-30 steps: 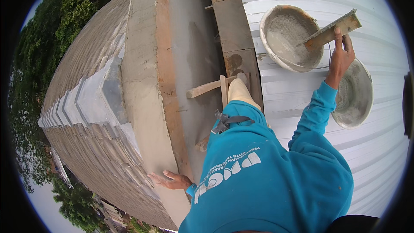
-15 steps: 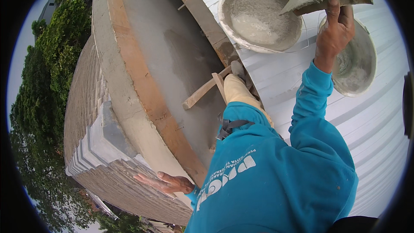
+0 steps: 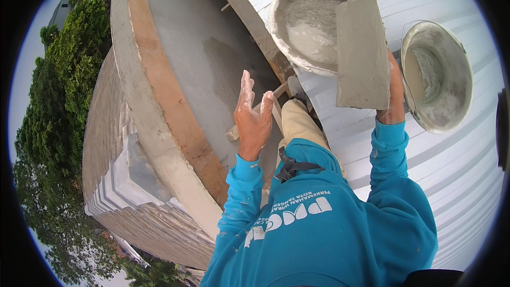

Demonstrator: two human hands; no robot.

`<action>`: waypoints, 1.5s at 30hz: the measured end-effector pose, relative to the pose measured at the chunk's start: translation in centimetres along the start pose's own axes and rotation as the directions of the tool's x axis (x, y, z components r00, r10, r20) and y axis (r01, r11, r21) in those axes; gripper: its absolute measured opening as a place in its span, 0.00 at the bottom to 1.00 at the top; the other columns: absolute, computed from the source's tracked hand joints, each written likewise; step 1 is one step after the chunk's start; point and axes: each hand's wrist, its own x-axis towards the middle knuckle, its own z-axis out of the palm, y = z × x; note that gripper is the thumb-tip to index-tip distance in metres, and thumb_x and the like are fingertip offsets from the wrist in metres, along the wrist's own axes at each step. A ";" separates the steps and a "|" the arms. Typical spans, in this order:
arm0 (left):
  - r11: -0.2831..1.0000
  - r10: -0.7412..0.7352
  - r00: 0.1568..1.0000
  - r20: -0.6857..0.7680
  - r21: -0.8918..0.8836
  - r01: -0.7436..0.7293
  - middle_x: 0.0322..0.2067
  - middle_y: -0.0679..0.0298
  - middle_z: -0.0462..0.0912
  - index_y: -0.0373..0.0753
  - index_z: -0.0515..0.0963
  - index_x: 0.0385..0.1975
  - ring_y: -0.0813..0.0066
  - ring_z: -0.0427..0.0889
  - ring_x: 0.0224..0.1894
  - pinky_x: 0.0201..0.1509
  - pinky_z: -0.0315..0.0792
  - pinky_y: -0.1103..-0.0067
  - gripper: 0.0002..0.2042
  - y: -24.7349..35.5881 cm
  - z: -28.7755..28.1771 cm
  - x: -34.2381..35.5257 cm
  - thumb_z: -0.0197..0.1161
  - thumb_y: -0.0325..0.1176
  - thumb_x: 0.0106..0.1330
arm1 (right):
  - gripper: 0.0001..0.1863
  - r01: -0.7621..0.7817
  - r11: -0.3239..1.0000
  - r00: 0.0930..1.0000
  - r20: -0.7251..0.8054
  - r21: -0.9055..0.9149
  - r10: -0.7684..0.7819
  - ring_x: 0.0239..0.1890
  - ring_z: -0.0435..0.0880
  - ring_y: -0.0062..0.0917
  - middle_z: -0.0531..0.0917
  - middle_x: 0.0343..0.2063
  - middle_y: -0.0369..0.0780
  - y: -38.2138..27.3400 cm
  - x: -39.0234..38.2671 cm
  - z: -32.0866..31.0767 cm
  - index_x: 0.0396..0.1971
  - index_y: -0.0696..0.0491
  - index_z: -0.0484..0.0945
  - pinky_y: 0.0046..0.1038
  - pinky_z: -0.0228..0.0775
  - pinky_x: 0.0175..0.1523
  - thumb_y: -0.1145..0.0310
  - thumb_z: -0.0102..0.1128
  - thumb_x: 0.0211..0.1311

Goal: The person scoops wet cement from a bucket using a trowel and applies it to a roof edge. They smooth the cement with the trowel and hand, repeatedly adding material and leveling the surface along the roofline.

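My right hand (image 3: 394,87) grips a rectangular plastering float (image 3: 361,48) smeared with grey mortar, held face up so that it hides most of my fingers. The float overlaps the right rim of a wide basin (image 3: 297,16) of wet grey mortar. To its right stands a bucket (image 3: 451,95) with a wire handle and some grey paste inside. My left hand (image 3: 254,117) is raised in the middle, empty, fingers apart and dusted white, above short timber pieces (image 3: 232,134) by my trousered leg.
A plastered ledge (image 3: 149,101) with a wooden board (image 3: 167,101) along it borders a grey concrete channel (image 3: 186,16) on the left. Beyond are roof tiles (image 3: 103,127) and trees (image 3: 64,74). White corrugated metal roofing (image 3: 348,133) spreads under the containers on the right.
My left hand has risen from the ledge and moved rightward to the middle. The float has swung down and now shows its mortar-covered face, held more upright in the picture.
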 end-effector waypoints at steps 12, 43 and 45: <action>0.933 -0.103 0.975 0.199 -0.320 0.164 0.63 0.45 0.68 0.26 0.49 0.69 0.61 0.75 0.60 0.60 0.71 0.75 0.33 -1.5 5.6 7.3 0.55 0.35 0.71 | 0.30 -0.111 0.981 0.991 -0.054 0.161 0.121 0.52 0.79 0.28 0.78 0.52 0.49 1.9 2.9 2.3 0.64 0.62 0.62 0.25 0.70 0.56 0.64 0.55 0.66; 0.354 0.139 0.737 -0.661 0.728 0.587 0.73 0.52 0.44 0.43 0.52 0.72 0.49 0.41 0.75 0.72 0.34 0.43 0.51 -11.3 -15.7 -17.0 0.69 0.61 0.52 | 0.26 -0.018 0.998 0.997 -0.071 -0.052 0.014 0.57 0.75 0.25 0.75 0.57 0.45 1.0 1.0 3.6 0.64 0.61 0.65 0.24 0.65 0.62 0.63 0.43 0.72; 0.331 0.170 0.744 -0.646 0.749 0.574 0.73 0.52 0.44 0.43 0.52 0.72 0.49 0.40 0.75 0.72 0.33 0.43 0.52 -10.9 -15.3 -16.8 0.69 0.63 0.51 | 0.25 0.008 0.997 0.999 -0.040 -0.081 -0.012 0.56 0.76 0.25 0.75 0.56 0.45 0.7 0.8 3.9 0.64 0.61 0.65 0.24 0.68 0.59 0.64 0.40 0.74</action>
